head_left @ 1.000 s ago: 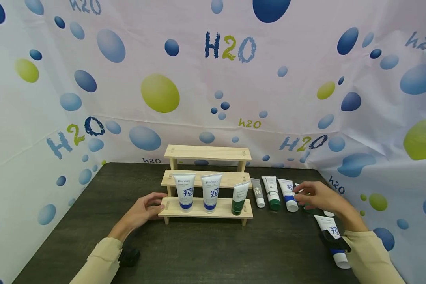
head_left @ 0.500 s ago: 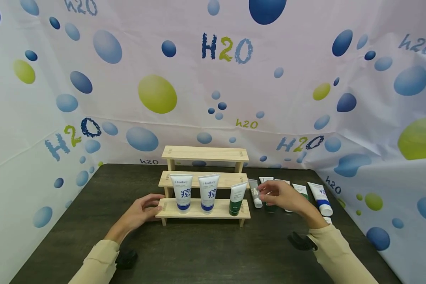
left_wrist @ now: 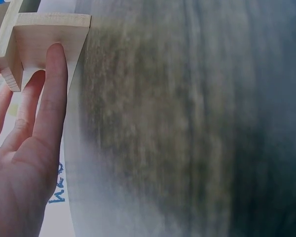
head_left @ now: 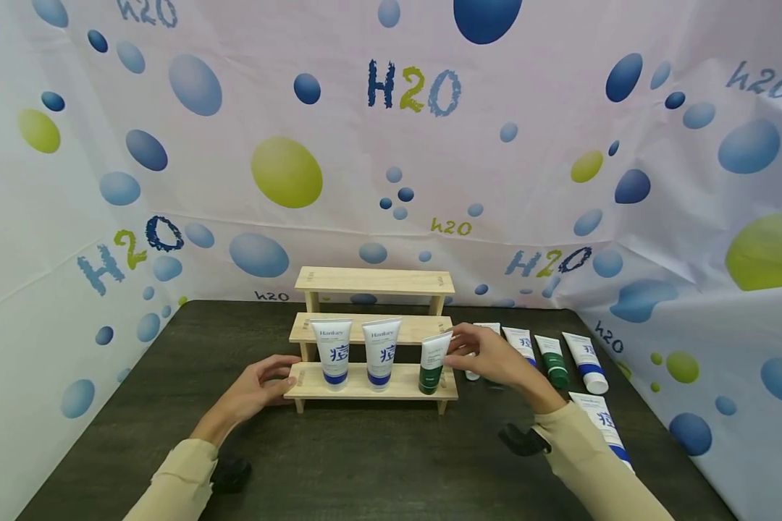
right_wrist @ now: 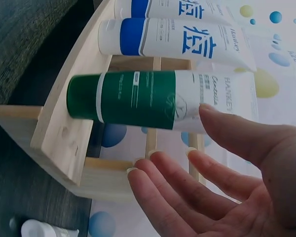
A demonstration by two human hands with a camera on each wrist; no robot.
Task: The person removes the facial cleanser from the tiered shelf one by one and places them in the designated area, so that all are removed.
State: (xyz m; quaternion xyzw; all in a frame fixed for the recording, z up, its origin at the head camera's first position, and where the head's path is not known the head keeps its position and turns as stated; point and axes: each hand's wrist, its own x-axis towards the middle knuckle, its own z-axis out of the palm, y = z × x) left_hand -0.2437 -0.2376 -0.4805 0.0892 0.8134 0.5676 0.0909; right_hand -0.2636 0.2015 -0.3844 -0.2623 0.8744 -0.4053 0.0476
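A three-tier wooden display stand [head_left: 374, 280] is in the middle of the head view. On its lowest step stand two white squeeze tubes with blue bands, one left [head_left: 332, 351] and one centre [head_left: 381, 352], and a smaller white-and-green squeeze tube [head_left: 434, 362] at the right end. My left hand [head_left: 266, 382] holds the step's left end, fingers reaching under the board [left_wrist: 52, 37] in the left wrist view. My right hand [head_left: 495, 358] is at the green tube, fingers spread. In the right wrist view its thumb [right_wrist: 227, 126] overlaps the tube's white part; contact is unclear.
More tubes lie on the dark table [head_left: 365, 463] to the right: a green-and-white one [head_left: 551, 362], a blue-and-white one [head_left: 585, 362] and another [head_left: 602, 427] nearer the front. Some are partly covered by my right hand. A patterned sheet [head_left: 365, 231] hangs behind.
My right hand has moved left from above the lying tubes to the green tube on the stand. My left hand stays at the stand's left end. The view has shifted slightly.
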